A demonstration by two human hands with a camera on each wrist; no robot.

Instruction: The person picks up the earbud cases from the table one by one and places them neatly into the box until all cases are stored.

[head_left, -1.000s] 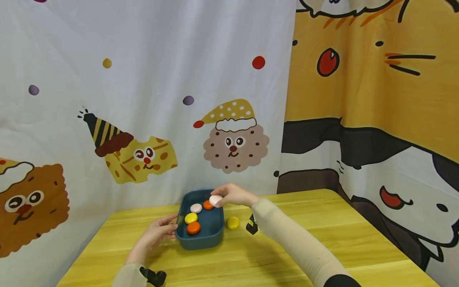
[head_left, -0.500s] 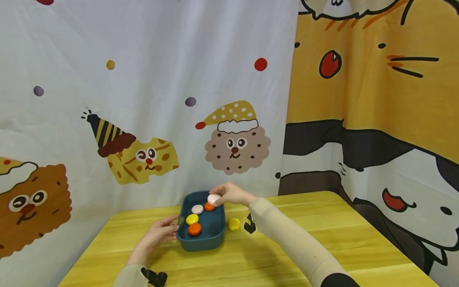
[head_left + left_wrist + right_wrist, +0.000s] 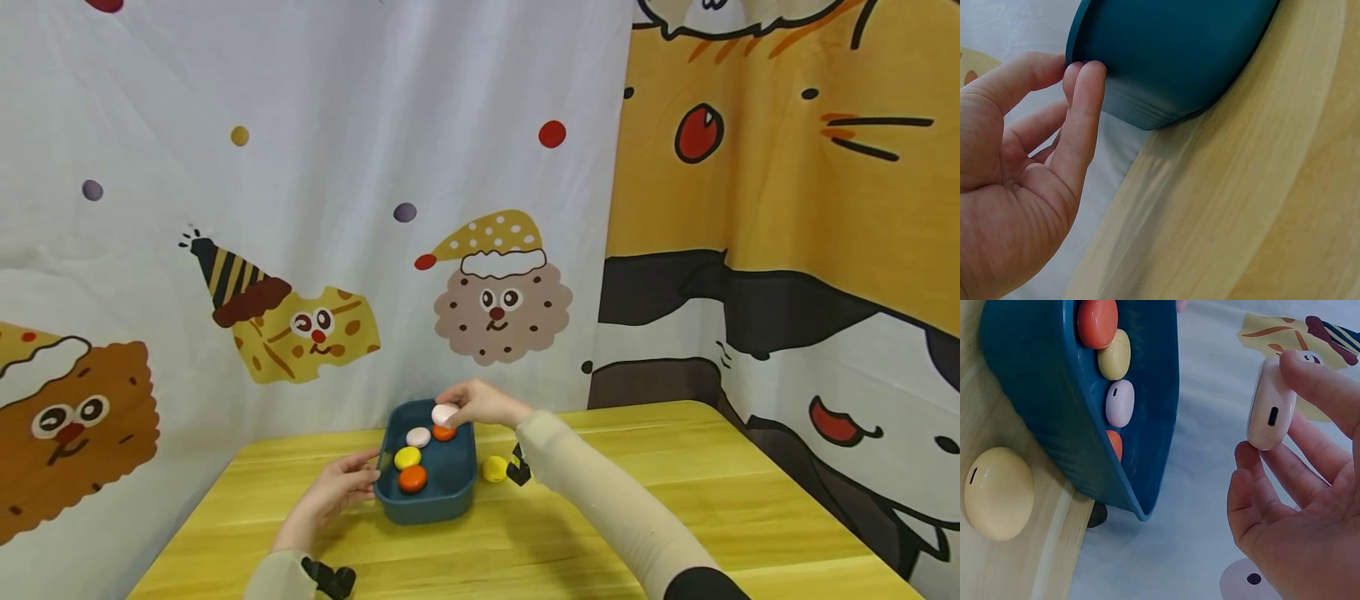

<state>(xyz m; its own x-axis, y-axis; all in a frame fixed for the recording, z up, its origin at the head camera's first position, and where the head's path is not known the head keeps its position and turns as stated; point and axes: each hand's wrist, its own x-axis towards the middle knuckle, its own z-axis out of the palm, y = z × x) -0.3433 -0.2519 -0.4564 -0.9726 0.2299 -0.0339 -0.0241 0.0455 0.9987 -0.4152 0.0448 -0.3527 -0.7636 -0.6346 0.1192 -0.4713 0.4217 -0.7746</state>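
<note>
A deep blue-green bin (image 3: 427, 510) stands on the table, its long side running away from me. Inside lie two orange pebble-shaped cases, a yellow one (image 3: 407, 457) and a pale pink one (image 3: 418, 437). My right hand (image 3: 487, 403) pinches another pale pink case (image 3: 1270, 403) between thumb and fingers, above the bin's far right part. This case has a small dark port in its side. In the head view it partly covers the far orange case (image 3: 444, 433). My left hand (image 3: 336, 486) touches the bin's left wall with extended fingers, the fingertips near the rim.
One yellow case (image 3: 495, 468) lies on the wooden table (image 3: 420, 562) right of the bin, close by my right wrist. Printed curtains (image 3: 495, 108) hang behind the table. Black wrist cameras (image 3: 330, 578) are strapped to both arms.
My right hand has shifted slightly left over the bin with the pale pink case, which now overlaps the far orange one. My left hand stays at the bin's side; the head view has turned slightly.
</note>
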